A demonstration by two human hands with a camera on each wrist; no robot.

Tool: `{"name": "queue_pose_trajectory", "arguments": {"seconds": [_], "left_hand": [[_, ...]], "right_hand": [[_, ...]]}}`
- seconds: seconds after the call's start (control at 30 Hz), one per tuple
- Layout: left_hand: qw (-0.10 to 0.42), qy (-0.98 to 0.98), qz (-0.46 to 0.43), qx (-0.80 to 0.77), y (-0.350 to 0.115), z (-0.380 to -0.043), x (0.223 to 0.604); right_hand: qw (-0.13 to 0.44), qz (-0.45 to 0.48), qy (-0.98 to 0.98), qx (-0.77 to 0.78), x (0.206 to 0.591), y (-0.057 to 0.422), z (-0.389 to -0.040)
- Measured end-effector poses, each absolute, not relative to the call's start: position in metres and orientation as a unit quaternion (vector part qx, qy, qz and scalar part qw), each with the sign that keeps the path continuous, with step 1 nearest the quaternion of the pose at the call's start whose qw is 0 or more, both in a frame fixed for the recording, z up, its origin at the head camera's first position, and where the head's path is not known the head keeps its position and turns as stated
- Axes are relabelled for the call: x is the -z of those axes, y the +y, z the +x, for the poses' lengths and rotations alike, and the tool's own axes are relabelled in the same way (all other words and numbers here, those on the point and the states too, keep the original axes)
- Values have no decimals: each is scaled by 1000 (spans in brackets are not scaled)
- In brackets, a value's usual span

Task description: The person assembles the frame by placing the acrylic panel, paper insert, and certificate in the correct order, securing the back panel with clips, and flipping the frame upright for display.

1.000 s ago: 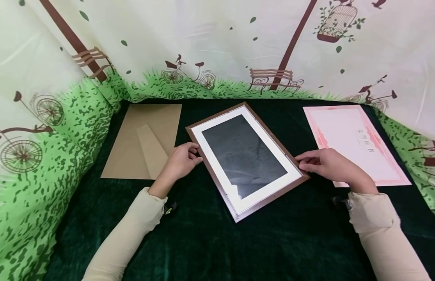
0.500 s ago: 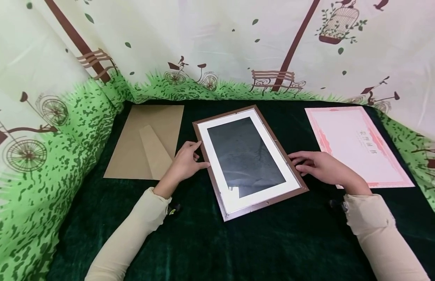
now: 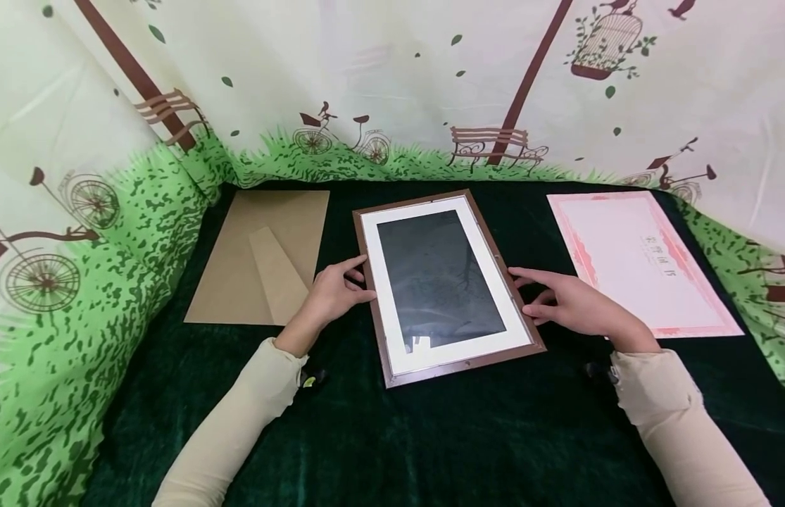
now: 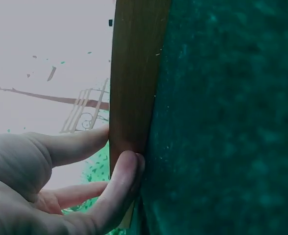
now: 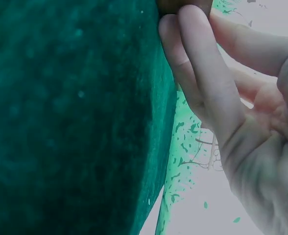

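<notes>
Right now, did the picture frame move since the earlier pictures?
Yes, the picture frame has turned clockwise: against the bench printed on the curtain, its far end has swung right and its near end left.

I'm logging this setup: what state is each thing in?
Picture frame: turned slightly askew
Backing board: flat, apart from the frame
Stand: apparently folded flat
Pink-bordered sheet: flat, printed side up
Left hand: touching the frame's left edge
Right hand: touching the frame's right edge
Dark green cloth: spread beneath
Patterned curtain: hanging

the frame (image 3: 464,363) is brown, its mat (image 3: 458,349) white, the board (image 3: 230,260) tan, the sheet (image 3: 620,260) pink-bordered, the cloth (image 3: 430,443) dark green.
</notes>
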State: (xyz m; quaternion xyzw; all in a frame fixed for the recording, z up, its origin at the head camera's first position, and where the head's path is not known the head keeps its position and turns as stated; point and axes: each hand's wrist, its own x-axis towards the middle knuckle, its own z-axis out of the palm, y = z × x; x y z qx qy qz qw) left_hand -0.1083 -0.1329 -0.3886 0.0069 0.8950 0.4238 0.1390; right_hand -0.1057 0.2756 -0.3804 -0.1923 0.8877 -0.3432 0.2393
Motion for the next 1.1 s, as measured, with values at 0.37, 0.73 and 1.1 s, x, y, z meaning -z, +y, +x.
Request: {"name": "queue_pose_trajectory", "arguments": {"seconds": [0.37,0.73,1.1], "left_hand": [[171,868,32,-464,-135,-108,392],[180,852,73,-487,-139,-105,396],[196,855,87,-472,-148,-101,398]], "right_hand": [[221,-209,899,316,378,261,-98],[192,-207,917,282,372,258,-98],[158,-122,952,234,369,357,-126]]}}
